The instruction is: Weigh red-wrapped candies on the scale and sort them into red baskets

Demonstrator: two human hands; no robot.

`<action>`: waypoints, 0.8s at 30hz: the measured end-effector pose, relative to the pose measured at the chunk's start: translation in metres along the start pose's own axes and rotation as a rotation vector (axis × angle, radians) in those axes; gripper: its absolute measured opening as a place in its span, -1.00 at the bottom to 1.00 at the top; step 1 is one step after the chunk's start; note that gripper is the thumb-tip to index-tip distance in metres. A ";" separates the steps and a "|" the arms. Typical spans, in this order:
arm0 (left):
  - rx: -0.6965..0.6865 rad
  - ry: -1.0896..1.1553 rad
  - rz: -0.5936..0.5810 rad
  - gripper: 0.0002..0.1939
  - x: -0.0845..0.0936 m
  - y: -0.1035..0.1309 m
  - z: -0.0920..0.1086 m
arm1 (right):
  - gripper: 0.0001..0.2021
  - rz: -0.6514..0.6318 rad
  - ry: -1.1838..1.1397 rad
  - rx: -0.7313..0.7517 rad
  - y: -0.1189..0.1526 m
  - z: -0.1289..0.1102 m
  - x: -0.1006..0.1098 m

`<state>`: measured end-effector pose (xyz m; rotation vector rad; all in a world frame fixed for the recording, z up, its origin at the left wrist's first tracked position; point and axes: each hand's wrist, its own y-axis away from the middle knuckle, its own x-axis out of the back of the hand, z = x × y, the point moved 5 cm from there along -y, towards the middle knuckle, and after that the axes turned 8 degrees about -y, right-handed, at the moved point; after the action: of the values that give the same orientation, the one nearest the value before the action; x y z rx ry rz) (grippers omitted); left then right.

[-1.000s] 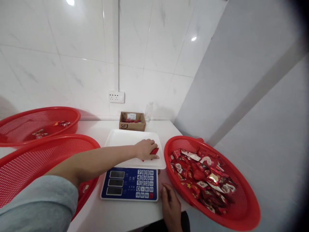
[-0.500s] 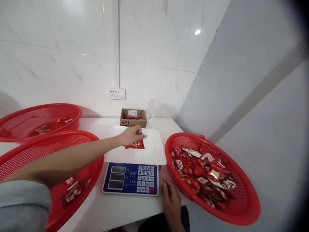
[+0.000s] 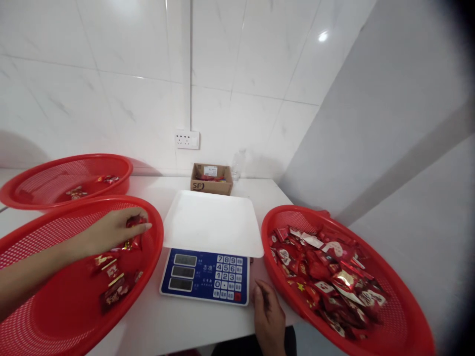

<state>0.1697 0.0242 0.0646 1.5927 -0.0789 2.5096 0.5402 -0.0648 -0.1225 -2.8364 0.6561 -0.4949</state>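
There are three baskets [image 3: 399, 316], one scale [image 3: 213, 220], one box [image 3: 218, 188], one bottle [image 3: 239, 163] and one socket [image 3: 187, 140]. The packets [image 3: 345, 280] overlap too much to count.

white marbled wall tiles [image 3: 129, 89], grey wall [image 3: 401, 113]

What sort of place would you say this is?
Probably a small packing or weighing station for sweets: a digital scale sits between red baskets holding wrapped packets, with a cardboard box marked SF behind it.
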 end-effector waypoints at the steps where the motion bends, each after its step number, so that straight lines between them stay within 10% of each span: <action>1: 0.008 -0.021 -0.004 -0.64 -0.003 0.003 -0.005 | -0.56 -0.004 -0.001 0.005 0.000 0.000 0.000; 10: -0.018 -0.180 0.032 -0.54 -0.025 0.003 -0.038 | -0.50 -0.001 0.019 -0.034 0.001 -0.001 0.000; 15: -0.199 -0.477 0.327 -0.35 -0.009 -0.017 -0.053 | -0.47 0.008 0.034 -0.048 0.000 0.000 0.000; 24: 0.015 -0.270 0.348 -0.44 0.037 -0.054 -0.131 | -0.43 0.025 0.045 -0.083 0.000 -0.001 0.002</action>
<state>0.0466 0.0994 0.0397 2.0717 -0.4046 2.5143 0.5413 -0.0657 -0.1210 -2.8983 0.7358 -0.5405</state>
